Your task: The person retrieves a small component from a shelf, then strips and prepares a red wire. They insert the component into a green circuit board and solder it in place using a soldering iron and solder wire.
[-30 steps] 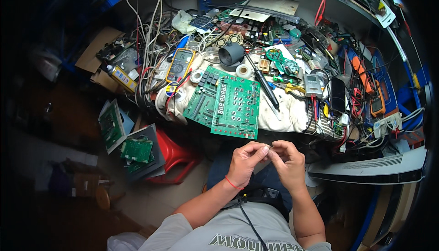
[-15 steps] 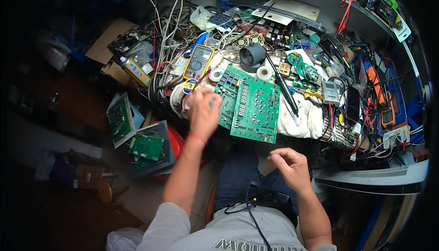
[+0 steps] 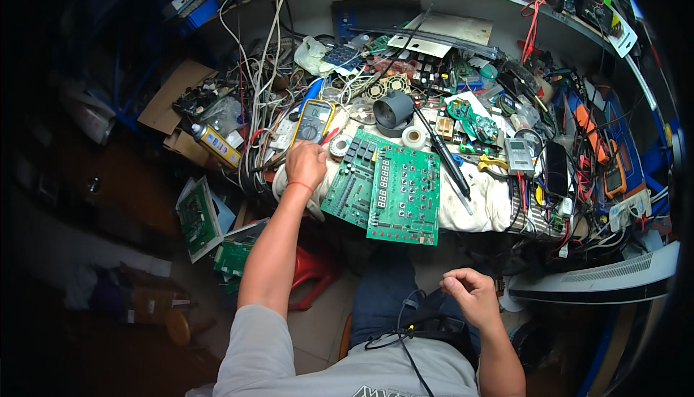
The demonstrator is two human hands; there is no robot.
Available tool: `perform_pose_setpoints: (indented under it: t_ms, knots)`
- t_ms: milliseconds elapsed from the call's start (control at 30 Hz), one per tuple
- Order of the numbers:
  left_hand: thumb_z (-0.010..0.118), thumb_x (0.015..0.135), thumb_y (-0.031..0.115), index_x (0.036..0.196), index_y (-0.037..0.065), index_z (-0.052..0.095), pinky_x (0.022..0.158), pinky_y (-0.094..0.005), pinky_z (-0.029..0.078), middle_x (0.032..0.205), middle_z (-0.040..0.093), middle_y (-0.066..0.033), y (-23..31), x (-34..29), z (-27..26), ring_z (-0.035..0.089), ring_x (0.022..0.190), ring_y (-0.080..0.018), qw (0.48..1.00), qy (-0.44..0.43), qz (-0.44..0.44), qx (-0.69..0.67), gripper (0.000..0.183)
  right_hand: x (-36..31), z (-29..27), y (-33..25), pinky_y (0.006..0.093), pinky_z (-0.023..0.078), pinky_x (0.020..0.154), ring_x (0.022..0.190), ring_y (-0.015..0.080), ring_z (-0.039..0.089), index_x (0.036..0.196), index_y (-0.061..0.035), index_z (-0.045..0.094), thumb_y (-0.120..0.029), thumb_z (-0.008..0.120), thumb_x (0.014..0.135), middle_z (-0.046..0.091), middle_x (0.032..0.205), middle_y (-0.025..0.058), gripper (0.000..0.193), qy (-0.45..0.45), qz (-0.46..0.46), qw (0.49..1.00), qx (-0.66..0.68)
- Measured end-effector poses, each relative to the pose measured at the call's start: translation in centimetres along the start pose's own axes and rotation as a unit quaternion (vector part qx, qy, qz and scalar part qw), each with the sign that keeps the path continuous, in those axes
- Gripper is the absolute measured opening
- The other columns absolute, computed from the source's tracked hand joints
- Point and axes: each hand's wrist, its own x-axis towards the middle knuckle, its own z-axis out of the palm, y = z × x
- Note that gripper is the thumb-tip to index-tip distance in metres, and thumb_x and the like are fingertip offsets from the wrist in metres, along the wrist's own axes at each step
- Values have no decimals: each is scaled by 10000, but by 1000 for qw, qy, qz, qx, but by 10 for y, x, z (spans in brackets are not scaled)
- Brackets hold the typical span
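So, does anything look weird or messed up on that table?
A bit: the green board with the number display lies over another green board, and its near edge seems to poke out past the cloth-covered bench. To their left, cables run in a tangle. I can't see anything clearly spilled or broken.

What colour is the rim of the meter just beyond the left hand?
Yellow; the meter shows best in the head view.
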Motion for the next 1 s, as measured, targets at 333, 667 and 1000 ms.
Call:
perform_pose_setpoints:
  t_ms: [333, 667, 1000]
  knots:
    - [776, 906, 44, 906, -20, 735, 845, -347, 541, 1012, 698, -134, 90, -156, -132, 690, 934, -240, 937, 26, -25, -347, 76, 23, 24, -36, 291, 579, 859, 993, 157, 730, 1256, 31, 685, -141, 689, 1037, 771, 1095, 111, 279, -111, 36, 987, 113]
    - [770, 922, 17, 1011, -3, 762, 967, -331, 529, 1153, 709, -117, 167, -239, -112, 685, 1091, -214, 847, -165, -37, -504, 91, 34, 64, -56, 337, 566, 917, 1031, 156, 687, 1333, 27, 629, -233, 546, 1123, 742, 1175, 142, 344, -155, 6, 941, 299]
    - [685, 1006, -7, 1083, -52, 713, 971, -307, 525, 1304, 623, -111, 188, -233, -88, 633, 1114, -157, 688, -226, -81, -684, 94, 12, 47, -39, 390, 436, 1139, 1393, 301, 542, 1513, 5, 535, -321, 517, 1127, 473, 1580, 203, 506, -147, -103, 983, 45]
